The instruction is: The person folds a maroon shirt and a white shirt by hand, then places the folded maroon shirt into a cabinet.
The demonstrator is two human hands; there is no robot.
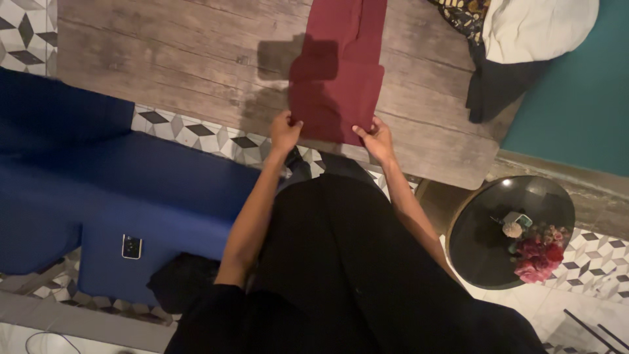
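Maroon cloth sits pinched in both sets of fingers: I note the left hand [285, 131] clamped on the near left corner of the folded maroon garment [341, 72], thumb on top, and the right hand [375, 137] closed the same way on the near right corner. Both grips lie on the garment's near edge, which sits close to the near edge of the wooden table [164, 59]. From the fingers the cloth runs straight away from the body, its long axis pointing up the table and out of the top of the view; the near part is wider and looks doubled over, the far part narrower. Neither hand is nearer than the other; each holds its own corner, roughly level. A shadow falls across the cloth and the boards just left of it. Outward, a heap of dark and white fabric [517, 39] lies at the table's far right, well apart from the hands. A blue sofa [118, 190] with a phone [132, 246] on it stands to the left, and a round black side table [485, 236] bearing flowers [538, 254] to the right.
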